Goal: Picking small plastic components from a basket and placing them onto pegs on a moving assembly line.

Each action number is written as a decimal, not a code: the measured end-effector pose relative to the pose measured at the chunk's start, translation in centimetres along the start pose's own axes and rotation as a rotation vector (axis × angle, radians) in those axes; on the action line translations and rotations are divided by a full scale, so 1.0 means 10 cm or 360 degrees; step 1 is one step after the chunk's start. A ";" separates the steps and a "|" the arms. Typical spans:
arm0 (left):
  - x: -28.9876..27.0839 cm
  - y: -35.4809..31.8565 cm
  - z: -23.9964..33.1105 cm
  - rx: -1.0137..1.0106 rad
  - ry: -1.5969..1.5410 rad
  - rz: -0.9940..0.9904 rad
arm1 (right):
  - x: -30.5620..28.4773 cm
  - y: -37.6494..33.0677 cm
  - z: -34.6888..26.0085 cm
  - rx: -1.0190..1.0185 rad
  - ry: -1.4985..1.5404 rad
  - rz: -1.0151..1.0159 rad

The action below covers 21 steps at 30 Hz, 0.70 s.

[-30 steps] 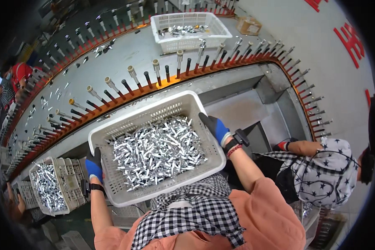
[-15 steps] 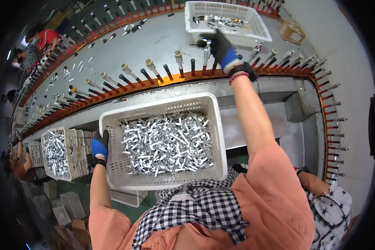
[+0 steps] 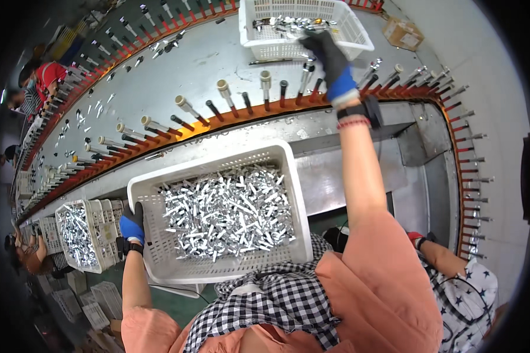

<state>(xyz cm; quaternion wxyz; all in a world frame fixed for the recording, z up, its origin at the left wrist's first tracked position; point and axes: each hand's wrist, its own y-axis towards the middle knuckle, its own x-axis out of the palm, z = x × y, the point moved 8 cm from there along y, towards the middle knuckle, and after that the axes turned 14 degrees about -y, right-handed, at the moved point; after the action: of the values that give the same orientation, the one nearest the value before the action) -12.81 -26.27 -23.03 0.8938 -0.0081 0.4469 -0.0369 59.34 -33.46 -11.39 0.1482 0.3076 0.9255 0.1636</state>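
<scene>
A large white plastic basket [image 3: 218, 272] filled with small shiny metal parts [image 3: 229, 212] stands in front of my body. My left hand [image 3: 132, 223], in a black and blue glove, grips its left rim. Across the row of upright spindles, my gloved right hand [image 3: 330, 59] reaches to the near wall of a smaller white basket [image 3: 265, 48]. Its fingers stretch left over that rim and look apart; I make out nothing in them. Mixed metal and dark pieces [image 3: 294, 25] lie inside that basket. Just below the hand, a spindle carries a chrome piece [image 3: 307, 72].
Spindles, some with tan caps [image 3: 224, 88], follow a curved orange track [image 3: 188, 132]. Loose parts [image 3: 168, 46] and a dark rod [image 3: 270, 62] lie on the grey tabletop. Another parts basket [image 3: 79, 235] stands left, a cardboard box [image 3: 403, 33] far right. Other people work left and lower right.
My right hand has moved from beside a spindle up to the rim of the far basket. The spindles have shifted right relative to the baskets. My left hand keeps its grip.
</scene>
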 end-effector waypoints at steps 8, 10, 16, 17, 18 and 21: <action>-0.15 -0.20 -0.34 -0.0105 -0.0035 0.0075 | 1.46 -1.19 -1.52 -0.0691 -0.0641 -0.1262; -0.12 -0.15 -0.33 -0.0138 0.0040 0.0056 | 0.70 -1.02 -0.89 -0.0676 -0.0910 -0.0558; 0.06 0.03 -0.09 0.0028 -0.0069 0.0008 | -0.72 0.06 0.57 0.0007 -0.0581 0.0027; -0.07 -0.11 -0.23 -0.0035 -0.0035 0.0048 | -0.21 0.03 0.48 0.0276 -0.0069 -0.0172; -0.10 -0.12 -0.27 -0.0032 -0.0054 0.0034 | -0.03 -0.03 0.23 0.0226 -0.0522 -0.0078; -0.06 -0.10 -0.25 -0.0060 -0.0120 0.0024 | 0.24 -0.54 -0.71 0.0168 -0.0535 -0.0241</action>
<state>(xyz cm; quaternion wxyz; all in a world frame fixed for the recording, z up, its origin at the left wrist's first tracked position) -15.20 -27.22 -24.02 0.9099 -0.0231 0.4136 -0.0215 52.05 -37.53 -7.53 0.2964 0.2675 0.9155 0.0494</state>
